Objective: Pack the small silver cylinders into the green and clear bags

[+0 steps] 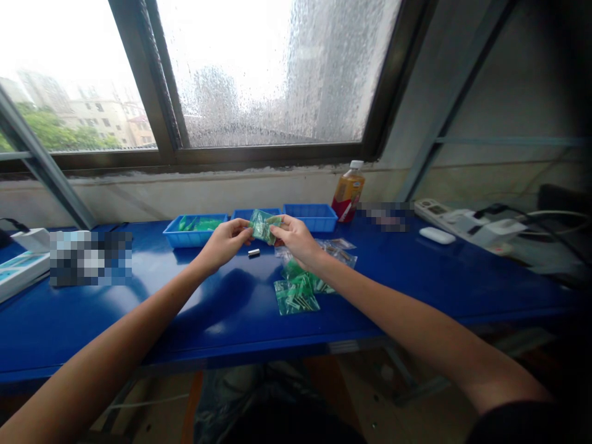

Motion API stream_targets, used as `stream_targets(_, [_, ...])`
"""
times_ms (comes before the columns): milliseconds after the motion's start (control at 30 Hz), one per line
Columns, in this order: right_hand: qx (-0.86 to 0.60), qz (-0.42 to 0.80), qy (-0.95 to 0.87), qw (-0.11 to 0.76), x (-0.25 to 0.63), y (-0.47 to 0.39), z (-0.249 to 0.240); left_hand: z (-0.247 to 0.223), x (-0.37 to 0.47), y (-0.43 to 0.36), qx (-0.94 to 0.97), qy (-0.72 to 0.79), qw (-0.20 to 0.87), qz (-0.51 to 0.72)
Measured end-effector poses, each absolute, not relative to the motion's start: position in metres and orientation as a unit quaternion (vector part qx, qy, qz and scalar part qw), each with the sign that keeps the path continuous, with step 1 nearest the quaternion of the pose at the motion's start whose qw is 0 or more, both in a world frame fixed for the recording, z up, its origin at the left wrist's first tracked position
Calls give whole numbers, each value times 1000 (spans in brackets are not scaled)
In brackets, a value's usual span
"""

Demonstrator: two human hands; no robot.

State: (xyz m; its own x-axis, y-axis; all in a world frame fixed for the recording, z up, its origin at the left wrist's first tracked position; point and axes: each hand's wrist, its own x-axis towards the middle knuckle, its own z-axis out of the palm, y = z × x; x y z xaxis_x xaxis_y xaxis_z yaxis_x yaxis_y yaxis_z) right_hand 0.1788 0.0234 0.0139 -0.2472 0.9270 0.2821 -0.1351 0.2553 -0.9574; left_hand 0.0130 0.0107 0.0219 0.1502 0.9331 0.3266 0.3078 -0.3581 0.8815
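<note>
Between both hands, raised over the table, is a small green-tinted clear plastic bag (261, 226). My left hand (227, 242) pinches its left edge between thumb and fingers. On the other side, my right hand (296, 239) grips the bag with the thumb on top. What the bag contains is too small to make out. Below it on the table lies a small black and silver piece (254, 253). Under my right wrist is a pile of similar bags, and the nearest green bag (296, 298) holds several thin metal pins.
Along the wall stand a blue tray (194, 237) with green bags in it, a second tray partly behind my hands, and another blue tray (311, 219). A drink bottle (348, 192) stands at their right. Farther right are a white case (437, 235) and a power strip (456, 219).
</note>
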Motion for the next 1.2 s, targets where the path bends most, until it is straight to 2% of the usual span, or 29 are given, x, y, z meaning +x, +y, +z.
stream_targets(300, [-321, 501, -610, 523, 177, 21, 15, 25, 12, 7, 665, 449, 377, 464])
stream_targets(433, [-332, 447, -629, 542, 177, 23, 12, 24, 10, 7, 632, 465, 417, 457])
stream_targets(500, [-343, 370, -661, 556, 179, 25, 10, 24, 10, 7, 619, 493, 437, 427])
stream_targets(600, [-338, 178, -748, 542, 184, 26, 10, 25, 9, 6, 579, 499, 516, 387])
stream_targets(667, [-307, 66, -798, 515, 186, 25, 11, 25, 9, 6, 542, 461, 583, 392])
stream_targets(733, [-279, 8, -823, 495, 188, 23, 12, 26, 10, 6, 525, 429, 603, 420])
stream_targets(833, [-278, -22, -836, 472, 187, 21, 12, 24, 11, 7, 573, 434, 516, 466])
stream_targets(933, [-318, -8, -822, 472, 184, 21, 11, 21, 11, 9, 656, 448, 343, 501])
stream_targets(1000, [-361, 64, -792, 488, 181, 22, 11, 19, 10, 9, 713, 445, 202, 502])
stream_targets(1100, [-395, 253, -742, 479, 178, 24, 12, 17, 11, 7, 801, 399, 24, 445])
stream_targets(1200, [-399, 351, -710, 461, 177, 24, 11, 17, 13, 4, 847, 352, -26, 398])
